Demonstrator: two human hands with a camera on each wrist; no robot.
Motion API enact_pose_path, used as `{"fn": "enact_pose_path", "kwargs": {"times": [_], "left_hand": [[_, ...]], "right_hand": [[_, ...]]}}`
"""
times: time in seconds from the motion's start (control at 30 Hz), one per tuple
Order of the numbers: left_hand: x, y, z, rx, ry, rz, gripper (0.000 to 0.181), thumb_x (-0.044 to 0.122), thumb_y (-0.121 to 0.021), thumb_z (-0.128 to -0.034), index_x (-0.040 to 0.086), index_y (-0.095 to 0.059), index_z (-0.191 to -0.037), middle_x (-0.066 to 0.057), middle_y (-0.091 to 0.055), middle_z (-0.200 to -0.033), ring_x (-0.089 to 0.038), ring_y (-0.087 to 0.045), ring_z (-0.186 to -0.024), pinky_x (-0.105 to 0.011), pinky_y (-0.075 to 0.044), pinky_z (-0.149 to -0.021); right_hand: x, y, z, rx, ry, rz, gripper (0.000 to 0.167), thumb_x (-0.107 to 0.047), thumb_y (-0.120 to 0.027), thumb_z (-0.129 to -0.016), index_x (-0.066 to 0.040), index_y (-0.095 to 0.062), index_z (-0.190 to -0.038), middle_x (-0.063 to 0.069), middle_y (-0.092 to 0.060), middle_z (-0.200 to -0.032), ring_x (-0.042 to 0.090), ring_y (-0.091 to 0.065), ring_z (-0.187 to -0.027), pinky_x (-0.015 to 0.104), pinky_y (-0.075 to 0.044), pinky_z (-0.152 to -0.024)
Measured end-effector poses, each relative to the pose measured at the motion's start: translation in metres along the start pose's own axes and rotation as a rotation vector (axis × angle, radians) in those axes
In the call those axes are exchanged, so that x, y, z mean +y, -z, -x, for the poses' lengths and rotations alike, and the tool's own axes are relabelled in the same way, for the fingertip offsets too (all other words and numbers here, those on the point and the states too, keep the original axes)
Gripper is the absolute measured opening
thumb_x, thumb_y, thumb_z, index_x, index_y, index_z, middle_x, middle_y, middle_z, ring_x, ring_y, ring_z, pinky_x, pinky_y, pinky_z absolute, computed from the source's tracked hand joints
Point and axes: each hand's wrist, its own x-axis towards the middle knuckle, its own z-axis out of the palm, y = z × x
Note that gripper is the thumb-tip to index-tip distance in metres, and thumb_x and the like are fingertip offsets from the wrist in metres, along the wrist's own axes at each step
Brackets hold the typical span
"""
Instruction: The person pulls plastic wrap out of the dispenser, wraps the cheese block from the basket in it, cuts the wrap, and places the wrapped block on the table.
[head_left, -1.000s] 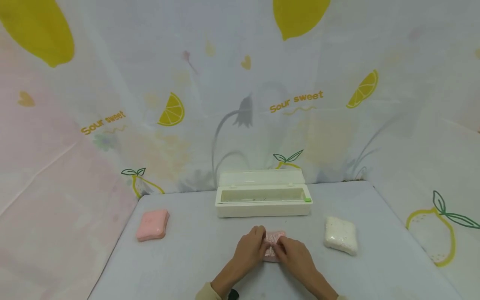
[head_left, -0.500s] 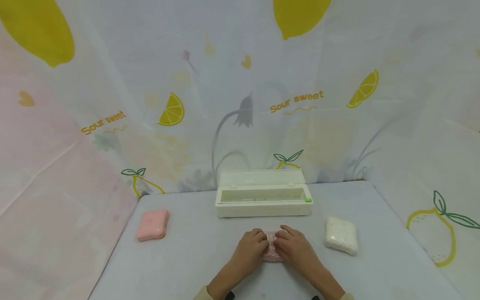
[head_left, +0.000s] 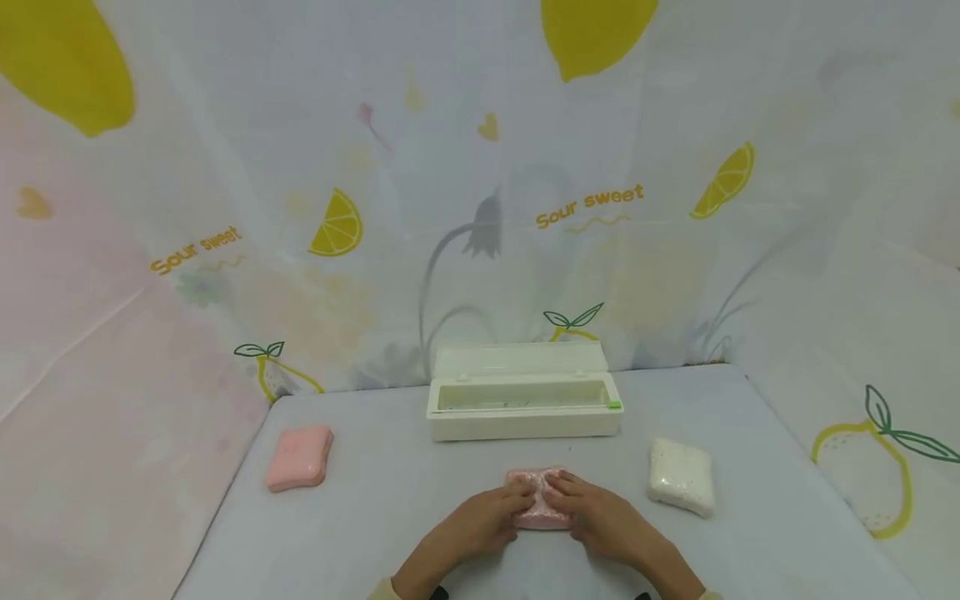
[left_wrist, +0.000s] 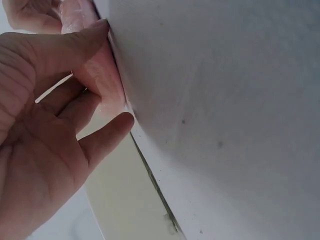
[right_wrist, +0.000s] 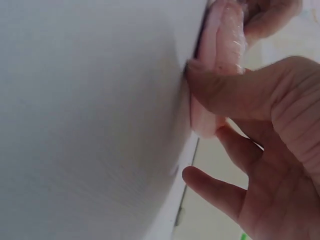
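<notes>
A pink rounded square block (head_left: 542,522) in crinkled clear film lies flat on the table in front of me. On its left side, my left hand (head_left: 491,517) has its fingers on top and its thumb along the near edge. My right hand (head_left: 603,517) grips the right side the same way, fingertips on the filmed top. In the left wrist view, the left thumb presses the side of the pink block (left_wrist: 102,75), the little finger held apart. The right wrist view shows the right thumb against the block (right_wrist: 205,117). Hands cover much of its top.
Behind the block stands a long white box (head_left: 525,427), its lid raised and a green piece at its right end. A pink rounded square block (head_left: 298,458) lies at left, a white shiny one (head_left: 681,477) at right. Lemon-printed cloth (head_left: 405,208) closes off the back and sides.
Both hands have shifted from working the film at the block's middle to spreading over its left and right sides. The head view has shifted slightly.
</notes>
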Motion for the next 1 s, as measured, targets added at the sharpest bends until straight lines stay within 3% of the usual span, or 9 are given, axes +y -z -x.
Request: {"fn": "enact_pose_path", "kwargs": {"times": [0.23,0.33,0.47,0.53,0.63,0.73,0.8,0.93,1.0], "left_hand": [[0.002,0.001,-0.006,0.123,-0.066,-0.074,0.026,0.005,-0.064,-0.093,0.006,-0.065,-0.119,-0.004,-0.066,-0.124,-0.016,-0.062,-0.112,-0.034,-0.05,-0.093],[0.004,0.002,-0.007,0.154,-0.045,0.039,0.025,0.004,-0.061,-0.0957,0.006,-0.061,-0.121,-0.003,-0.066,-0.117,-0.015,-0.062,-0.111,-0.031,-0.049,-0.093],[0.011,0.013,-0.006,0.186,0.072,0.319,0.022,0.012,-0.053,-0.1022,0.004,-0.059,-0.122,-0.004,-0.065,-0.111,-0.008,-0.063,-0.097,-0.024,-0.052,-0.082],[0.013,0.018,-0.008,0.199,0.168,0.431,0.024,0.016,-0.05,-0.1038,0.002,-0.059,-0.121,-0.005,-0.065,-0.11,-0.005,-0.061,-0.084,-0.023,-0.052,-0.072],[0.015,0.019,-0.011,0.209,0.323,0.487,0.023,0.014,-0.053,-0.1017,0.0,-0.059,-0.119,-0.009,-0.064,-0.11,-0.006,-0.058,-0.077,-0.025,-0.051,-0.065],[0.016,0.013,-0.013,0.197,0.454,0.422,0.025,0.012,-0.058,-0.0982,0.002,-0.06,-0.121,-0.012,-0.063,-0.115,-0.011,-0.061,-0.082,-0.028,-0.051,-0.067],[0.018,0.007,-0.012,0.189,0.479,0.318,0.025,0.013,-0.062,-0.0962,0.005,-0.062,-0.12,-0.01,-0.061,-0.116,-0.012,-0.061,-0.086,-0.029,-0.051,-0.069],[0.019,0.002,-0.006,0.223,0.381,0.139,0.02,0.018,-0.072,-0.0896,0.014,-0.071,-0.108,-0.003,-0.061,-0.114,-0.015,-0.062,-0.091,-0.03,-0.051,-0.073],[0.019,0.003,-0.001,0.231,0.319,0.109,0.018,0.023,-0.078,-0.0842,0.016,-0.073,-0.1,0.003,-0.063,-0.109,-0.014,-0.06,-0.095,-0.029,-0.05,-0.076]], "right_hand": [[0.009,-0.005,0.003,0.196,0.087,-0.031,0.041,-0.005,-0.07,-0.087,-0.005,-0.066,-0.127,0.009,-0.06,-0.135,0.031,-0.055,-0.123,0.047,-0.047,-0.095],[0.013,0.0,0.005,0.178,0.044,-0.18,0.035,-0.008,-0.066,-0.093,-0.01,-0.065,-0.128,0.004,-0.064,-0.129,0.025,-0.06,-0.118,0.043,-0.051,-0.091],[0.007,0.008,0.005,0.147,-0.061,-0.424,0.022,-0.019,-0.058,-0.1,-0.015,-0.063,-0.121,-0.003,-0.069,-0.11,0.011,-0.065,-0.097,0.032,-0.055,-0.077],[0.002,0.009,0.002,0.159,-0.101,-0.506,0.019,-0.024,-0.055,-0.102,-0.013,-0.063,-0.116,-0.004,-0.068,-0.097,0.008,-0.064,-0.081,0.028,-0.054,-0.065],[-0.003,0.006,-0.002,0.173,-0.232,-0.571,0.026,-0.03,-0.055,-0.102,-0.008,-0.062,-0.112,-0.002,-0.068,-0.087,0.009,-0.061,-0.066,0.028,-0.051,-0.054],[-0.006,-0.001,-0.006,0.188,-0.356,-0.533,0.029,-0.03,-0.059,-0.1,-0.004,-0.061,-0.113,0.002,-0.07,-0.087,0.011,-0.063,-0.066,0.028,-0.051,-0.055],[-0.007,-0.006,-0.007,0.212,-0.376,-0.423,0.029,-0.027,-0.063,-0.097,-0.005,-0.061,-0.116,0.002,-0.07,-0.094,0.013,-0.065,-0.077,0.029,-0.053,-0.063],[-0.007,-0.007,-0.003,0.246,-0.217,-0.268,0.03,-0.024,-0.073,-0.09,-0.013,-0.064,-0.116,0.008,-0.065,-0.118,0.025,-0.063,-0.108,0.043,-0.053,-0.082],[-0.008,-0.004,0.001,0.202,-0.114,-0.239,0.034,-0.031,-0.079,-0.084,-0.019,-0.066,-0.114,0.011,-0.06,-0.129,0.032,-0.057,-0.119,0.05,-0.05,-0.088]]}}
